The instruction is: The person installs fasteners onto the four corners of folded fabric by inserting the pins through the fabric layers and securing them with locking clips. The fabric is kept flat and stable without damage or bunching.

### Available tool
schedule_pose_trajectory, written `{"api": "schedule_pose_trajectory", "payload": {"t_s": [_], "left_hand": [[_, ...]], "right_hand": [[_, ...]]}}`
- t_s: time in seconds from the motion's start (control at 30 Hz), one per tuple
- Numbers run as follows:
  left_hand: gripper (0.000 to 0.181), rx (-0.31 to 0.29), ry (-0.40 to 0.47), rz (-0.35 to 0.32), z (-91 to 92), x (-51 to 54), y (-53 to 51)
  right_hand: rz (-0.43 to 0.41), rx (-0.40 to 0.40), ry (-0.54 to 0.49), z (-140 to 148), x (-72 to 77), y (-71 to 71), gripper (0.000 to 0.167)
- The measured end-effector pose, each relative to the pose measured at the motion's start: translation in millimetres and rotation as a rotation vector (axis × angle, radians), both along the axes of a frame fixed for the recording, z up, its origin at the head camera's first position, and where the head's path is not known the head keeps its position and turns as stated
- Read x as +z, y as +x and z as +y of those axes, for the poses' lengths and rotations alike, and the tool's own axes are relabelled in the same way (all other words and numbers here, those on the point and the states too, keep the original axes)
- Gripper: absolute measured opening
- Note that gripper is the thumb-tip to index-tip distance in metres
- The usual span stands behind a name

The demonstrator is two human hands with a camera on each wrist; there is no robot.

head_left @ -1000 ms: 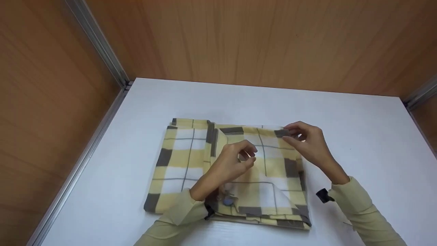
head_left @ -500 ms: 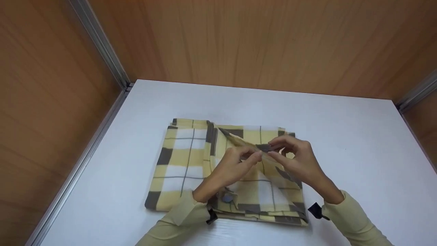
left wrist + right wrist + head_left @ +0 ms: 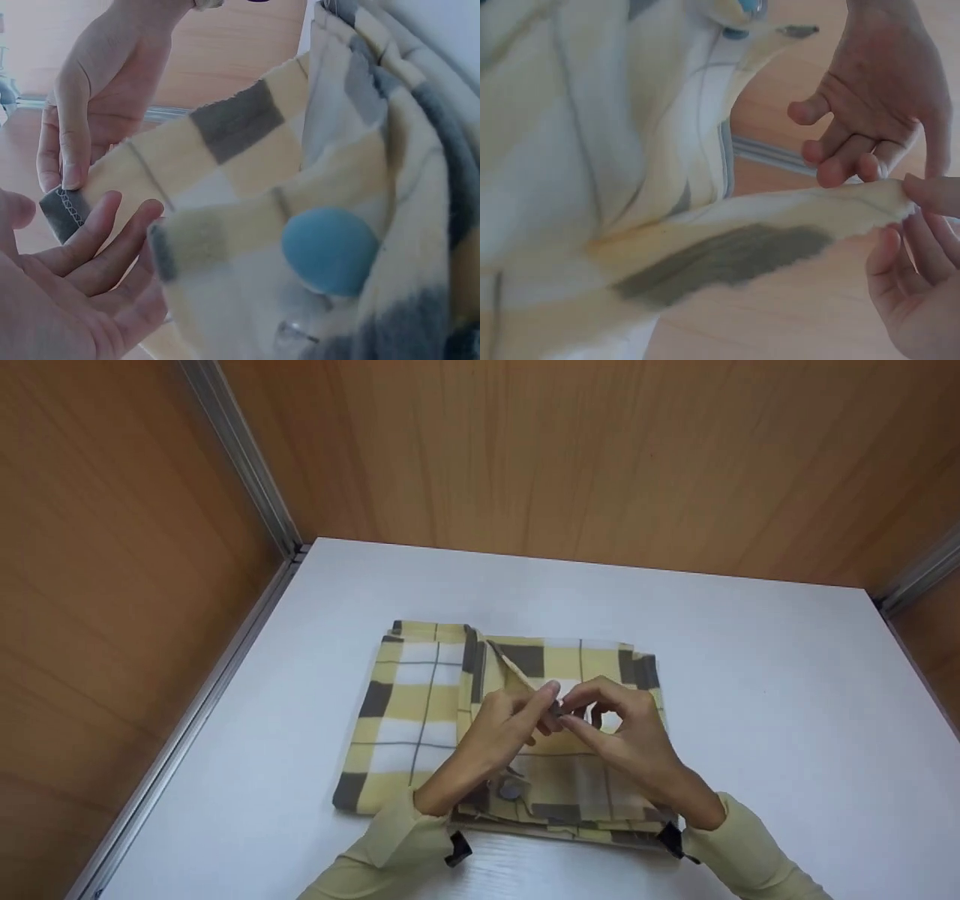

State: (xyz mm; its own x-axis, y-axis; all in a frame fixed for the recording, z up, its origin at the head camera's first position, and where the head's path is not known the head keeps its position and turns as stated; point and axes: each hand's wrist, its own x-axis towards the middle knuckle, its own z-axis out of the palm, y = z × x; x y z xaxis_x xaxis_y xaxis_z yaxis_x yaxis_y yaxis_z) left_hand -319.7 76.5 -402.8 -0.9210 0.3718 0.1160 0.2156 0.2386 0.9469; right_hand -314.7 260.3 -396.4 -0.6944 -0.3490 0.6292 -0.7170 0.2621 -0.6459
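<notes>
A folded yellow, white and grey plaid cloth (image 3: 409,697) lies on the white table. My right hand (image 3: 626,731) pinches a grey corner (image 3: 61,214) of its upper layer between thumb and fingertips and holds it raised. My left hand (image 3: 491,735) is close beside that corner; in the left wrist view its fingers are spread loosely by the cloth, not closed on it. Near my left wrist, a smooth blue oval piece (image 3: 330,251) sits on the cloth, with a small clear piece (image 3: 294,336) below it whose kind I cannot tell.
The white table (image 3: 787,682) reaches past the cloth on every side. Wood-look panels (image 3: 570,457) stand behind it and at the left, joined by a metal rail (image 3: 244,457). Dark straps or mounts (image 3: 457,849) hang at both cuffs.
My right hand has carried the cloth corner from the far right in toward my left hand, folding the upper layer back diagonally. My left hand has shifted slightly, its thumb now straighter.
</notes>
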Motion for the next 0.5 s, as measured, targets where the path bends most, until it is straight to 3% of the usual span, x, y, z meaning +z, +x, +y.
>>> {"api": "schedule_pose_trajectory", "payload": {"t_s": [0.2,0.4,0.5], "left_hand": [[0.051,0.021,-0.044,0.014,-6.6,1.5,2.7],[0.034,0.004,-0.001,0.0,-13.7,0.8,6.5],[0.03,0.007,0.007,-0.006,-15.9,0.2,7.7]], "right_hand": [[0.021,0.032,-0.017,-6.3,-7.9,0.2,0.021],[0.062,0.054,-0.04,-10.6,-13.3,0.3,0.024],[0.069,0.071,-0.043,-13.7,-7.5,4.5,0.024]]}}
